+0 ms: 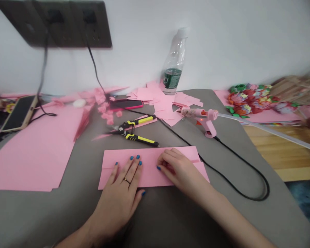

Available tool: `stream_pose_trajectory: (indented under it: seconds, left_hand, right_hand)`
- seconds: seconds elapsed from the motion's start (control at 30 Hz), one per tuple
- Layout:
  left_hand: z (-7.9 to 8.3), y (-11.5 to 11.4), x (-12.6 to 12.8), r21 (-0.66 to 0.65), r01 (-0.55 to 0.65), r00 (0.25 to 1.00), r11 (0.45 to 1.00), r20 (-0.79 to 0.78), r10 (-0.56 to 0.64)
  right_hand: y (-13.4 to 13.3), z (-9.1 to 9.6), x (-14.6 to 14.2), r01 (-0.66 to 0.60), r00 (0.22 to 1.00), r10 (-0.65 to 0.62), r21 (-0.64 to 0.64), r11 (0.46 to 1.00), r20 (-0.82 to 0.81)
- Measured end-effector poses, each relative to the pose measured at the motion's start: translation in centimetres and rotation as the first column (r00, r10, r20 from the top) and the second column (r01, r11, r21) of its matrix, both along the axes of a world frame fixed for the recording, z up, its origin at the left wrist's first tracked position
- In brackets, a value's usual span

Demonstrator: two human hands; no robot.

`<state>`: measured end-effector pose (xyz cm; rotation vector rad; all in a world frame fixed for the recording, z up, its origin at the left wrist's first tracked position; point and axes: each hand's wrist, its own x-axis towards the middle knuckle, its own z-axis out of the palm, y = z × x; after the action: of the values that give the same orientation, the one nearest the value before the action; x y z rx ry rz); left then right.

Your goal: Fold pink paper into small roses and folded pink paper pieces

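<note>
Nothing legible; green label [172,78] on plastic bottle [173,60] too blurred to read.

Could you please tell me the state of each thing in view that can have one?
Pink paper: folded, lying flat
Left hand: flat on paper
Right hand: fingers curled on paper
Glue gun: cable attached, light lit
Snips: handles spread open
Plastic bottle: upright, mostly empty
</note>
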<state>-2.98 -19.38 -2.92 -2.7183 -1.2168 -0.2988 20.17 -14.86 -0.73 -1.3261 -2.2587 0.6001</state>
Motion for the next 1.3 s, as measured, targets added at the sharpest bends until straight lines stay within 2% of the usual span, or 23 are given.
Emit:
stream_pose_trajectory:
  seconds: [0.3, 0.67, 0.8, 0.93, 1.03, 1.13, 1.2, 1.3]
  left_hand:
    - [-0.6, -0.4, -0.3, -0.089, -0.012, 1.000, 0.996, 0.021, 0.014]
    - [-0.8, -0.5, -0.3, -0.093, -0.013, 1.000, 0.996, 0.006, 0.014]
    - [-0.7, -0.6, 0.0, -0.113, -0.023, 1.000, 0.993, -0.015, 0.021]
    - [-0.8, -0.7, 0.0, -0.121, -0.031, 0.999, 0.992, -0.035, 0.027]
    - [-1.1, -0.8, -0.1, -0.126, -0.027, 0.999, 0.992, -0.041, 0.022]
    - [-1.3, -0.8, -0.3, -0.127, -0.022, 1.000, 0.992, -0.023, 0.020]
    - [-1.4, -0.8, -0.3, -0.127, -0.021, 1.000, 0.992, -0.015, 0.019]
    - [-1.3, -0.7, -0.3, -0.128, -0.021, 1.000, 0.991, -0.021, 0.019]
  right_hand:
    - [-0.2, -0.1, -0.1, -0.002, 1.000, 0.002, -0.019, 1.000, -0.023]
    - [0.0, -0.4, 0.1, -0.028, 0.999, 0.028, 0.001, 1.000, -0.038]
    - [-0.5, -1.3, 0.3, -0.039, 0.999, 0.040, 0.147, 0.988, -0.004]
    - [-1.6, -1.6, -0.8, -0.066, 0.993, 0.021, 0.386, 0.920, 0.119]
    - [-2.7, -1.3, -2.1, -0.172, 0.981, 0.114, 0.441, 0.881, 0.154]
    - [-3.8, -1.1, -2.6, -0.266, 0.962, 0.219, 0.378, 0.887, 0.164]
    - [-4.2, -1.3, -2.2, -0.296, 0.953, 0.255, 0.334, 0.895, 0.162]
    - [-4.3, -1.6, -0.9, -0.370, 0.927, 0.323, 0.316, 0.874, 0.192]
